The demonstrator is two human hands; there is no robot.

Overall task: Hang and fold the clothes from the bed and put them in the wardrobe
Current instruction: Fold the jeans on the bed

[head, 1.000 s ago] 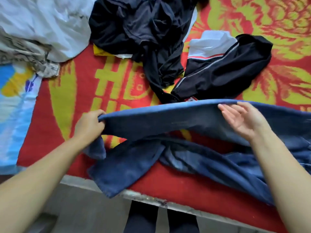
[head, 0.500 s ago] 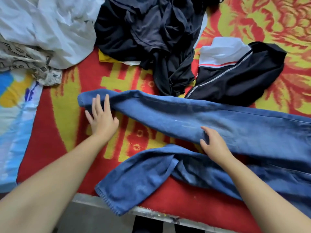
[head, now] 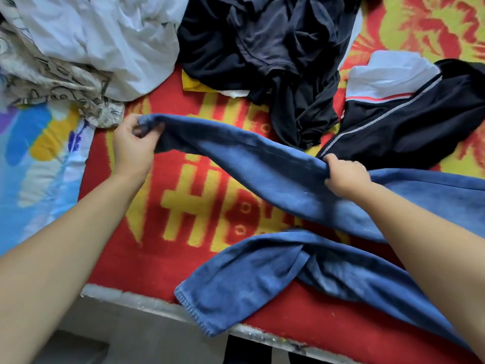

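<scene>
where half a second ago both hands lay flat on the blue jeans (head: 275, 177), the left hand (head: 133, 145) now pinches the upper leg's cuff at 10 o'clock and the right hand (head: 343, 177) grips its far edge at 3 o'clock, lifting it, probably to straighten it for folding. the other leg lies twisted at 6 o'clock on the red and yellow blanket (head: 183, 200), at the bed's near edge, with a white garment (head: 110, 35) and dark clothes (head: 267, 48) heaped at 11 to 1 o'clock.

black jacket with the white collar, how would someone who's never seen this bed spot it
Start at the red and yellow blanket covering the bed, then look to its far right side, just beyond the right hand. The black jacket lies there. Unlike the plain dark clothes pile beside it, it has a white collar, a red stripe and pale piping.
</scene>
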